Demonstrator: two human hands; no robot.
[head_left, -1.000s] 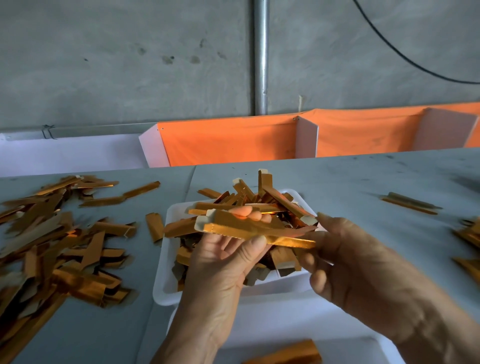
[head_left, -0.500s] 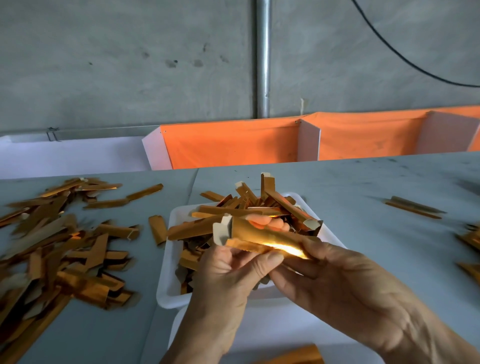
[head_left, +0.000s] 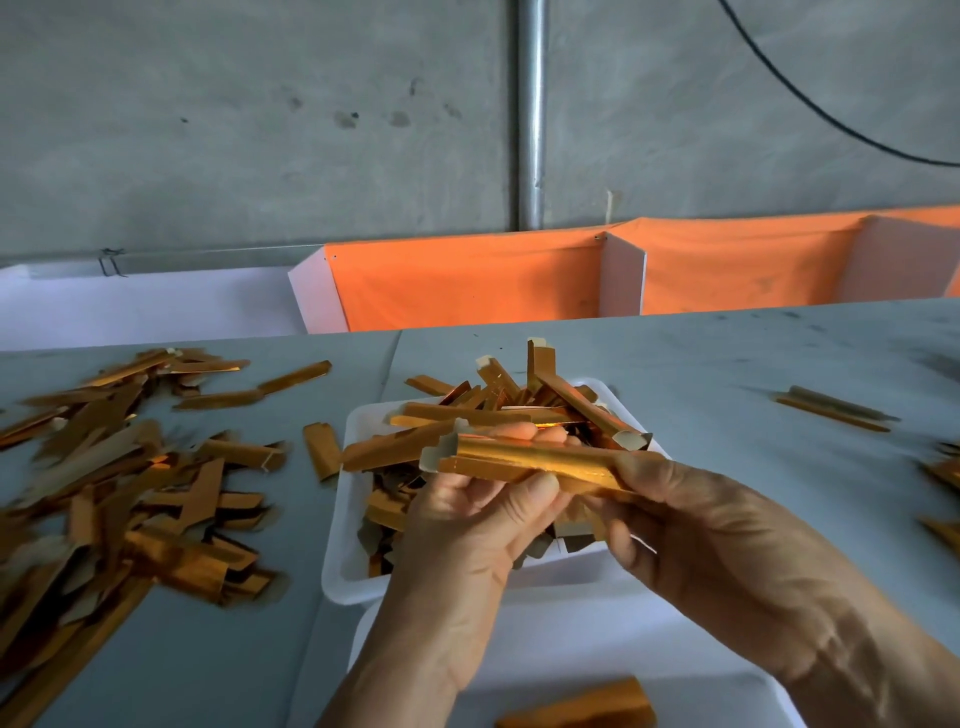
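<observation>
I hold a gold foil card strip (head_left: 524, 460) over a white tray (head_left: 347, 519). My left hand (head_left: 467, 530) pinches its left half, thumb in front and fingers behind. My right hand (head_left: 691, 525) grips its right end. The strip is folded lengthwise into a channel, its pale inner side showing at the left end. The tray below is heaped with several similar gold strips (head_left: 519, 410).
A big loose pile of flat gold strips (head_left: 119, 488) covers the grey table (head_left: 727, 364) on the left. A few strips (head_left: 831, 408) lie at the right. Another gold piece (head_left: 582, 709) lies on a second white tray (head_left: 597, 634) near me. Orange-and-white bins (head_left: 467, 280) line the far edge.
My right hand moved in from the strip's far end and closed on it. The strip went from flat and long to folded along its length between both hands.
</observation>
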